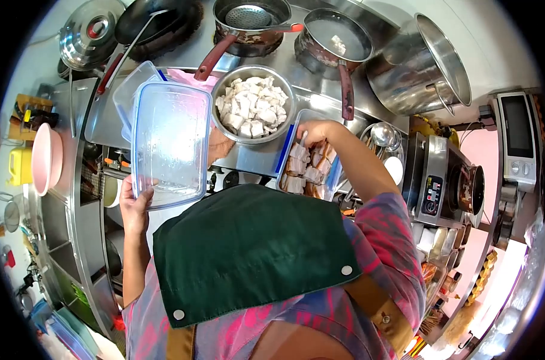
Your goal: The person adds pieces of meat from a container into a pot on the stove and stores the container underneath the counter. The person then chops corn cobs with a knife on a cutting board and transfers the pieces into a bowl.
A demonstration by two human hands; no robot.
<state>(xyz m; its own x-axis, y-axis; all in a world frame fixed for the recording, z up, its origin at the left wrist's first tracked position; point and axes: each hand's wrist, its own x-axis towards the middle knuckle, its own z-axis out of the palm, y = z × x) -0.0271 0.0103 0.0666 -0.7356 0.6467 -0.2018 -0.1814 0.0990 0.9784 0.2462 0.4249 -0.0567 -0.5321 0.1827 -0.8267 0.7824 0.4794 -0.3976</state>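
Note:
My left hand (136,204) grips the lower edge of a clear plastic food container (172,141) with a blue rim, tilted up and holding only wet drops. My right hand (321,132) reaches into another clear container (333,183) where strips of pork belly (313,174) lie in rows. Its fingers are pinched at a pale strip of meat near the far end, partly hidden. Between my hands, a little farther off, stands a steel bowl (291,114) heaped with whitish chunks (251,107); I cannot tell their kind.
A saucepan (326,30) with a few white pieces and a pot (224,27) with a perforated ladle (248,17) stand at the back, handles pointing toward me. A black wok (158,27) is at back left, a tall stockpot (398,72) at right, beside an induction cooker (431,180).

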